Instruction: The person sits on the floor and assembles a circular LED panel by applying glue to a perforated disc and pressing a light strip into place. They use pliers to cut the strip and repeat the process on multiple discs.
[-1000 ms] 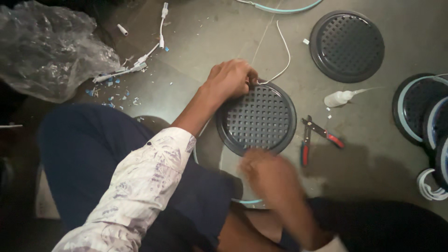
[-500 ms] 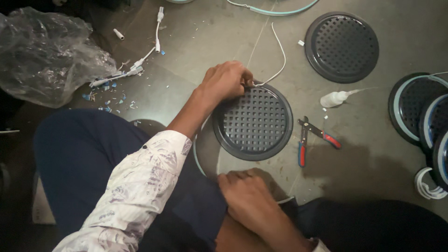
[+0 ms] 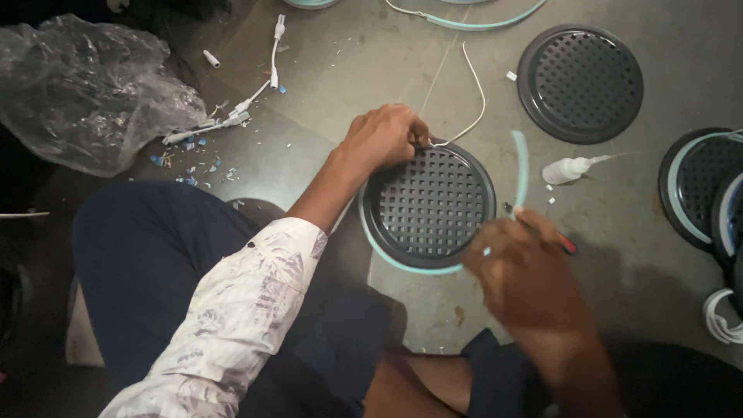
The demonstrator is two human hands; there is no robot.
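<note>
I am looking down at the floor [image 3: 325, 70], where a round dark grille [image 3: 429, 203] full of small square holes is lying flat between the two hands. My left hand [image 3: 385, 138] is resting on the top left edge of the grille, with the fingers curled down tight on the rim, right where a thin white wire [image 3: 474, 93] is meeting it. The wire is looping up and away over the floor. A pale blue strip [image 3: 520, 166] is running along the bottom edge of the grille and then lifting up in a curve on its right side. My right hand [image 3: 530, 275] is sitting just right of the grille, low down, with the fingers closed on that strip. This hand is blurry, so I can only say it seems to be pinching the strip; a bit of red is showing beside it and I cannot tell what that is.

A second round grille [image 3: 580, 81] is lying well apart at the top right. A small white bottle [image 3: 569, 169] is lying on its side near it. A crumpled clear plastic bag [image 3: 85, 89] is sitting at the far left, with little white connectors [image 3: 217, 124] and blue bits beside it.
</note>
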